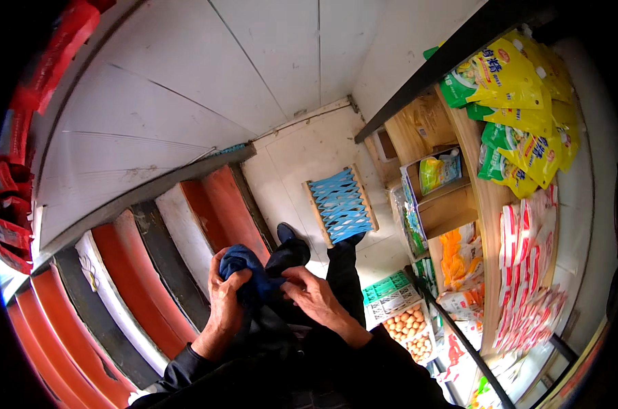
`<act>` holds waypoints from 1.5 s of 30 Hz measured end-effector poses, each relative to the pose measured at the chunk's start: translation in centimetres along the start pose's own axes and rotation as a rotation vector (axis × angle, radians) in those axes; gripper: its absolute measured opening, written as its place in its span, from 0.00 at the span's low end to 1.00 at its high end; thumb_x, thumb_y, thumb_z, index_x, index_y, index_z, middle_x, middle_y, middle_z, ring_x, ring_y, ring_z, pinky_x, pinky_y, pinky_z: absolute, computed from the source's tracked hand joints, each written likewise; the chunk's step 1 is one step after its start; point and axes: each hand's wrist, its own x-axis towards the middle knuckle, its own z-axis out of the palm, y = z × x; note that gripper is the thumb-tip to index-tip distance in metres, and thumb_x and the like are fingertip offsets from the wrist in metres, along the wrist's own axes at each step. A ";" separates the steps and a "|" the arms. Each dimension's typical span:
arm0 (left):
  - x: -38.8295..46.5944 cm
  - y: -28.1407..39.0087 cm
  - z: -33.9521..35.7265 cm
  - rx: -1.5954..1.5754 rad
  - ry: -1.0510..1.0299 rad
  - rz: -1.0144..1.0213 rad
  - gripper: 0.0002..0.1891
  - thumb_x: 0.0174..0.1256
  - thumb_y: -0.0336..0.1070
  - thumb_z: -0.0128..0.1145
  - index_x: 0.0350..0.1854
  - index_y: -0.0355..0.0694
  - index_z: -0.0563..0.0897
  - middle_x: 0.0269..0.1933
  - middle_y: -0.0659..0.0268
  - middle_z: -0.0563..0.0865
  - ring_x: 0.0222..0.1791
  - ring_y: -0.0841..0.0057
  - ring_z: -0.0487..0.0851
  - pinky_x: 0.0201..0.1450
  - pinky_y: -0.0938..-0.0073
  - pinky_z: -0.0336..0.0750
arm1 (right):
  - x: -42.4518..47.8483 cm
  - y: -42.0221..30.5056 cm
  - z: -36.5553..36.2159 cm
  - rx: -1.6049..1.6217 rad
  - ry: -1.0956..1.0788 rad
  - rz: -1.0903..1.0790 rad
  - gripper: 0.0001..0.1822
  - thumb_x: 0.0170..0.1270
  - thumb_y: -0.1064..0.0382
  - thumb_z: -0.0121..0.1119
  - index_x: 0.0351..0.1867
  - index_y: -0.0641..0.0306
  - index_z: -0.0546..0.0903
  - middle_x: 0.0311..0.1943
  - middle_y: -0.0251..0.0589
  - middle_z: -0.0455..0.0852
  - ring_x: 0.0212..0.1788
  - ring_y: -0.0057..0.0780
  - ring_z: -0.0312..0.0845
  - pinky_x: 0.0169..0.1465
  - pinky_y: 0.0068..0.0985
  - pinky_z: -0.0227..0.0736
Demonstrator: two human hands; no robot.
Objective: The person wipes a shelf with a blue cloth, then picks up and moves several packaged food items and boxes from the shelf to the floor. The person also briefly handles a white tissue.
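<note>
Close to my body, my left hand [226, 291] grips a bunched dark blue cloth [242, 263], its thumb and fingers around the upper end. To the right, my right hand [309, 294] has its thumb and fingertips at the cloth's right edge; whether they pinch it I cannot tell. Dark fabric hangs below the cloth between my wrists. Beyond my hands are my legs in black trousers and a dark shoe [285, 232]. A folding stool with a woven blue strap seat [339, 204] and wooden rails stands on the tiled floor at my other foot.
Red-and-white steps with dark edges [135, 286] rise at the left beside a pale panelled wall [186, 76]. At the right, a wooden shelf [472, 179] holds yellow-green pouches [508, 76] and red-and-white packets [526, 245]. Crates of eggs [405, 325] stand below it. Red packets [12, 220] hang far left.
</note>
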 end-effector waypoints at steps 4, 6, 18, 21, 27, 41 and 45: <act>0.3 -2.2 3.3 -0.011 0.052 -0.089 0.34 0.49 0.32 0.66 0.64 0.41 0.72 0.50 0.60 0.80 0.48 0.66 0.82 0.54 0.66 0.82 | -0.2 0.7 -6.0 0.134 -0.044 0.215 0.14 0.73 0.69 0.58 0.57 0.66 0.77 0.41 0.42 0.89 0.39 0.24 0.87 0.37 0.21 0.81; 0.1 -2.9 4.8 -0.051 0.053 -0.117 0.34 0.50 0.31 0.65 0.64 0.41 0.72 0.50 0.60 0.81 0.48 0.66 0.83 0.53 0.67 0.82 | -0.4 0.7 -8.4 0.102 -0.039 0.212 0.14 0.73 0.68 0.58 0.56 0.68 0.77 0.41 0.42 0.89 0.40 0.25 0.87 0.38 0.21 0.80; -3.2 -3.2 10.1 -0.285 -0.034 -0.071 0.28 0.56 0.28 0.65 0.61 0.36 0.74 0.49 0.59 0.83 0.48 0.68 0.84 0.58 0.65 0.81 | -1.6 -3.5 -9.4 0.039 -0.050 -0.168 0.24 0.72 0.59 0.64 0.64 0.67 0.73 0.50 0.48 0.85 0.52 0.34 0.83 0.55 0.30 0.78; -4.8 -2.3 10.2 -0.281 -0.079 -0.050 0.24 0.58 0.30 0.66 0.58 0.36 0.75 0.48 0.60 0.83 0.48 0.69 0.84 0.57 0.65 0.81 | -3.0 -5.7 -9.8 0.118 0.001 -0.024 0.20 0.73 0.59 0.63 0.59 0.68 0.77 0.45 0.43 0.85 0.46 0.26 0.80 0.50 0.25 0.76; -6.4 -2.1 9.1 -0.123 -0.222 0.041 0.21 0.60 0.40 0.66 0.53 0.37 0.76 0.40 0.62 0.85 0.38 0.74 0.85 0.41 0.72 0.83 | -4.7 -6.8 -11.2 0.513 0.159 -0.022 0.12 0.75 0.62 0.61 0.51 0.68 0.80 0.41 0.30 0.84 0.45 0.12 0.74 0.51 0.18 0.71; -5.8 2.1 4.0 -0.040 -0.834 -0.010 0.34 0.59 0.54 0.66 0.62 0.33 0.76 0.55 0.50 0.85 0.52 0.59 0.86 0.50 0.53 0.84 | -12.6 -9.6 -6.1 0.225 0.263 -0.227 0.11 0.74 0.59 0.63 0.47 0.65 0.83 0.40 0.29 0.83 0.44 0.13 0.74 0.49 0.20 0.72; -7.8 2.9 3.3 -0.076 -0.772 -0.016 0.29 0.64 0.51 0.65 0.58 0.34 0.76 0.51 0.55 0.85 0.50 0.63 0.85 0.55 0.59 0.81 | -14.2 -7.0 -3.4 0.347 0.289 -0.185 0.12 0.74 0.61 0.62 0.50 0.67 0.82 0.40 0.32 0.83 0.40 0.19 0.80 0.46 0.21 0.76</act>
